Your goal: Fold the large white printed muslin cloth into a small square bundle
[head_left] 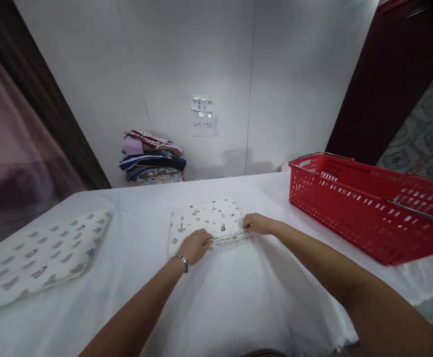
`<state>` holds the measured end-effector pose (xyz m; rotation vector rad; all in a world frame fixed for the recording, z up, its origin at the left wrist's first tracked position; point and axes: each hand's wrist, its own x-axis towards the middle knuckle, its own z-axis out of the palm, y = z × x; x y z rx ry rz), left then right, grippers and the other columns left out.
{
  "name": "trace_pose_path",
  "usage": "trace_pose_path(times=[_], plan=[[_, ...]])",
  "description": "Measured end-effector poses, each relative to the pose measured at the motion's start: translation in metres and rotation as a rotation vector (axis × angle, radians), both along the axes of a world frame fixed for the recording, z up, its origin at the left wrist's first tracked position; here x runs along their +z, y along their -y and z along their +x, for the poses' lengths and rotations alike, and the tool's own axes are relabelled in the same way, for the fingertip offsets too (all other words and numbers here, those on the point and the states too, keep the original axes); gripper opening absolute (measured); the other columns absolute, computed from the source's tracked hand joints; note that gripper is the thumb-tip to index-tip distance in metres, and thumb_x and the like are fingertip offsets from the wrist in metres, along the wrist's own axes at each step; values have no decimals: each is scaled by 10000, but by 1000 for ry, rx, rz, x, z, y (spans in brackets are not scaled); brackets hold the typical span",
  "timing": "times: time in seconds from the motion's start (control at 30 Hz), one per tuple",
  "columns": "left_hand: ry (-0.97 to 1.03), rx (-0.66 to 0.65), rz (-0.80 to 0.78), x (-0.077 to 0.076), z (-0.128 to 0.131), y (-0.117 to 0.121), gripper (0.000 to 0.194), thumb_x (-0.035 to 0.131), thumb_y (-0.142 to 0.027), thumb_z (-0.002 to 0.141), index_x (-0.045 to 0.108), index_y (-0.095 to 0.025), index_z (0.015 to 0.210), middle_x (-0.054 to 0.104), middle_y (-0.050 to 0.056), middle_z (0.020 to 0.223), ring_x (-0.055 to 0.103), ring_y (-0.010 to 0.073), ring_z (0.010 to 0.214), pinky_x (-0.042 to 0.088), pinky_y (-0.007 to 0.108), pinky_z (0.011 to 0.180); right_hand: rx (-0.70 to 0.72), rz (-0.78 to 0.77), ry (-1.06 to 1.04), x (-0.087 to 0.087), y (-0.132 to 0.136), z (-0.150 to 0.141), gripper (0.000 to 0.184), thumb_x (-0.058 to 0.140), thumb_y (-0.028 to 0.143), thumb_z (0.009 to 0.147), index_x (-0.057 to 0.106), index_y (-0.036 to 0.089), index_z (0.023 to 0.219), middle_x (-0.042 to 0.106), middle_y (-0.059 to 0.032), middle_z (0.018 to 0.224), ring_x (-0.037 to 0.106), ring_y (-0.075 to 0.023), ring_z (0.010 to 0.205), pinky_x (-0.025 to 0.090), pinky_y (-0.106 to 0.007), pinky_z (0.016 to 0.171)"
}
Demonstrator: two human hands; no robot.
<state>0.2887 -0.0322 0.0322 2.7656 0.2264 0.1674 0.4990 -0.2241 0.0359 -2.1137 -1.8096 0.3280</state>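
Observation:
A folded white cloth (pixel 205 217) with small printed shapes lies in the middle of the table. My left hand (pixel 196 246), with a bracelet at the wrist, pinches its near edge left of centre. At the cloth's near right corner, my right hand (pixel 257 223) has its fingers closed on the edge. Between the hands the folded layers show along the near side, slightly raised. Part of the cloth's near left corner is hidden behind my left hand.
Another folded white cloth (pixel 45 253) with a grey print lies at the left. A red plastic basket (pixel 357 213) with metal handles stands on the right. Folded clothes (pixel 153 158) are stacked at the back by the wall. The table (pixel 135 277) has a white cover.

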Motion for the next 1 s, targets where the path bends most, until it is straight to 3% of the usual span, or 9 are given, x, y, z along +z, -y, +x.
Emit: trace_pose_path(times=[0.3,0.6,0.73,1.0], plan=[[11,7,-14,1,0,1,241,418,-256,821,643,-230,902,602,23,911,546,163,854,405,268,735,4,-54,59,7,-2,-1,259,486,15,658,680,172,727,649,-18,825,588,-144,777,431,-222,726],[10,-2,-16,3,1,-1,210,448,-239,804,647,-217,866,596,22,875,550,151,807,403,261,725,-2,-59,239,8,0,-17,194,469,50,749,620,170,726,601,-56,887,547,-161,814,398,-248,695],[42,-10,-13,4,-1,-1,210,426,-242,823,635,-214,824,592,15,845,541,141,795,396,254,707,-45,-17,300,10,4,-17,191,433,80,809,601,170,820,583,-66,933,526,-163,857,384,-250,707],[72,-88,310,-5,-4,8,316,317,-250,895,610,-195,789,566,57,820,480,180,794,361,305,669,-25,12,397,0,14,-20,216,408,74,828,601,170,818,590,-64,958,512,-163,886,389,-251,710]])
